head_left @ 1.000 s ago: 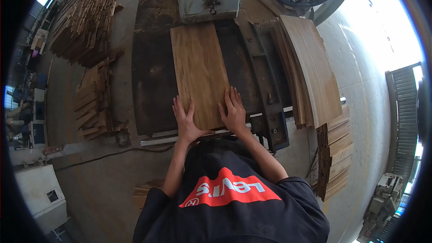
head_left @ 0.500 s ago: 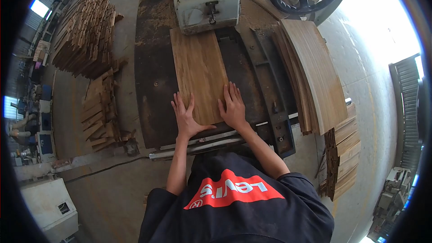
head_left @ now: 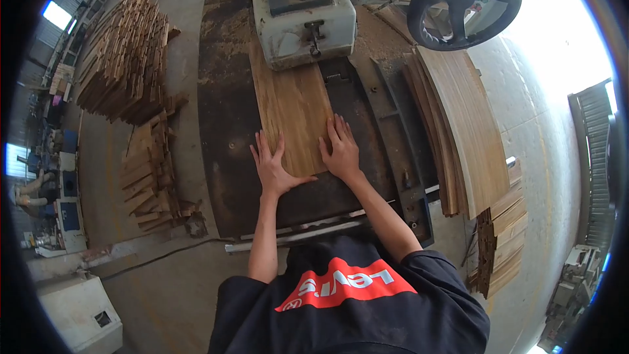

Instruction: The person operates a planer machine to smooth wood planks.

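A brown wooden board (head_left: pixel 295 118) lies flat on the dark machine table (head_left: pixel 229 187), its far end under the pale machine head (head_left: pixel 304 36). My left hand (head_left: pixel 274 170) rests along the board's left edge, fingers spread, thumb stretched across at its near end. On the opposite edge lies my right hand (head_left: pixel 342 154), its fingers extended forward and the thumb apart. Both palms face down against the board. What is beneath the machine head is hidden.
To the right of the table stands a stack of wide boards (head_left: pixel 462 131) beside a long metal fence (head_left: pixel 400 144). A black handwheel (head_left: pixel 464 5) is at the upper right. Piles of wood pieces (head_left: pixel 128 59) stand on the left floor. A metal bar (head_left: pixel 295 237) runs along the table's front.
The board has slid farther forward under the machine head, with both hands moving along with it. The camera view has shifted slightly.
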The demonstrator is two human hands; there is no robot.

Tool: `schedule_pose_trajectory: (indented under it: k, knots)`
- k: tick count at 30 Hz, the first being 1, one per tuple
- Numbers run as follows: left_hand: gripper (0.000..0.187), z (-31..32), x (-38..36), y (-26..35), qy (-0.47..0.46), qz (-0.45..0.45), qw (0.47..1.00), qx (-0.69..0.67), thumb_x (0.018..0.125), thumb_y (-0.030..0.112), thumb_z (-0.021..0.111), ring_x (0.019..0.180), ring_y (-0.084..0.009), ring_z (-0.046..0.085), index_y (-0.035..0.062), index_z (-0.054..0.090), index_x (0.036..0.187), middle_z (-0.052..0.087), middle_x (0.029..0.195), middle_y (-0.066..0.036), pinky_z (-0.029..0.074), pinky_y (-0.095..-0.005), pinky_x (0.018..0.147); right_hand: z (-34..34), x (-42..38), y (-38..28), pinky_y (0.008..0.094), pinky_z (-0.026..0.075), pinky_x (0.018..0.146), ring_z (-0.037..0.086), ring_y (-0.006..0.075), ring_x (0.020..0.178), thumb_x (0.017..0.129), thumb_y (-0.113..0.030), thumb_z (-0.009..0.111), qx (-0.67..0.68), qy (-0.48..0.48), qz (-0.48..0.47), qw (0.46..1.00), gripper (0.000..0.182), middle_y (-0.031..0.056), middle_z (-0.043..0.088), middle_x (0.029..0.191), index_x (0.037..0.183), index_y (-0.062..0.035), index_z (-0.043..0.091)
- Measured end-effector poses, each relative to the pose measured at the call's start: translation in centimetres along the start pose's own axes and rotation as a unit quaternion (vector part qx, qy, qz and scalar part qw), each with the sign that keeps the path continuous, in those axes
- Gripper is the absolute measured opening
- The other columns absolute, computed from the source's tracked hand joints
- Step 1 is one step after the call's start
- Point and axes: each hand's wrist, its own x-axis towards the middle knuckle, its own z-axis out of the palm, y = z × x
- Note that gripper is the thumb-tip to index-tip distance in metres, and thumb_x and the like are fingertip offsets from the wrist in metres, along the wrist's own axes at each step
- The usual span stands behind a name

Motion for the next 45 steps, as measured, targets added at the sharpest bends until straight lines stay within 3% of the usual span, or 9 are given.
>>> schedule_pose_trajectory:
  k: [15,22,25,27,33,34,40,43,45]
  knots:
    - [0.150,1.1,2.6,-1.4,0.067,-0.006,0.997,-0.040,0.044,0.076,0.100,0.163,-0.0514,0.027,0.0061,0.047,0.165,0.030,0.172,-0.037,0.025,-0.0630,0.131,1.1,4.4,1.5,0.0533,0.036,0.129,0.046,0.0477,0.154,0.098,-0.027,0.075,-0.006,0.000,0.022,1.000,0.069,0.0289,0.055,0.160,0.157,-0.0003,0.054]
    - [0.149,1.7,-0.9,0.0,0.115,-0.017,0.990,-0.085,0.056,0.070,0.101,0.163,-0.0510,0.027,0.0048,0.031,0.171,0.026,0.174,-0.035,0.031,-0.0603,0.130,-14.6,-0.6,5.5,0.0651,0.018,0.133,0.025,0.0526,0.163,0.091,-0.027,0.079,-0.199,0.086,0.056,0.975,0.076,0.0309,0.043,0.168,0.158,-0.0066,0.053]
    - [0.146,1.9,-0.8,-0.2,0.125,-0.013,0.989,-0.072,0.061,0.068,0.100,0.163,-0.0508,0.026,0.0049,0.028,0.172,0.027,0.174,-0.035,0.030,-0.0597,0.130,-22.1,-1.7,8.3,0.0648,0.009,0.135,0.014,0.0509,0.167,0.093,-0.043,0.082,-0.365,0.012,0.229,0.902,0.093,0.0310,0.028,0.177,0.169,-0.0091,0.040]
    - [0.145,2.2,-0.9,-0.3,0.118,-0.021,0.991,-0.063,0.063,0.068,0.099,0.163,-0.0504,0.026,0.0038,0.027,0.172,0.028,0.174,-0.034,0.030,-0.0596,0.131,-26.1,-2.5,8.7,0.0645,0.020,0.133,0.025,0.0550,0.163,0.092,-0.051,0.084,-0.437,-0.044,0.312,0.842,0.100,0.0347,0.027,0.176,0.170,-0.0089,0.037]
    - [0.134,2.7,-0.7,-0.5,0.104,-0.028,0.994,-0.035,0.076,0.072,0.090,0.163,-0.0467,0.029,-0.0022,0.029,0.170,0.036,0.172,-0.029,0.028,-0.0576,0.131,-27.1,-6.5,11.7,0.0593,0.050,0.116,0.059,0.0597,0.138,0.094,-0.068,0.073,-0.482,-0.029,0.189,0.855,0.099,0.0385,0.052,0.159,0.166,-0.0053,0.045]
    - [0.130,2.6,-0.9,-0.5,0.102,-0.036,0.993,-0.046,0.079,0.071,0.088,0.163,-0.0461,0.029,-0.0024,0.030,0.169,0.037,0.172,-0.028,0.028,-0.0573,0.131,-27.4,-7.0,11.6,0.0567,0.055,0.111,0.063,0.0588,0.134,0.101,-0.049,0.072,-0.469,-0.034,0.178,0.864,0.080,0.0378,0.058,0.153,0.164,-0.0047,0.048]
    - [0.112,3.4,-0.5,-1.8,0.124,-0.065,0.984,-0.111,0.093,0.067,0.079,0.164,-0.0442,0.030,-0.0021,0.033,0.168,0.040,0.171,-0.025,0.028,-0.0564,0.131,-27.2,-8.7,10.8,0.0500,0.065,0.094,0.072,0.0555,0.121,0.097,-0.011,0.067,-0.543,-0.092,0.120,0.826,0.067,0.0395,0.063,0.145,0.161,0.0004,0.051]
    - [0.107,3.2,-0.9,-1.5,0.140,-0.057,0.979,-0.135,0.094,0.062,0.080,0.163,-0.0446,0.030,-0.0016,0.036,0.167,0.042,0.170,-0.025,0.029,-0.0558,0.130,-27.9,-9.7,8.2,0.0493,0.067,0.089,0.072,0.0567,0.119,0.097,-0.013,0.065,-0.546,-0.151,0.094,0.819,0.068,0.0411,0.064,0.142,0.161,0.0045,0.048]
    - [0.104,2.5,-1.2,-0.5,0.152,-0.054,0.974,-0.161,0.094,0.058,0.082,0.162,-0.0454,0.032,-0.0013,0.037,0.167,0.043,0.169,-0.025,0.030,-0.0556,0.129,-29.1,-9.4,5.5,0.0494,0.067,0.079,0.080,0.0459,0.099,0.099,-0.016,0.064,-0.512,-0.132,0.080,0.845,0.062,0.0367,0.070,0.135,0.157,0.0024,0.053]
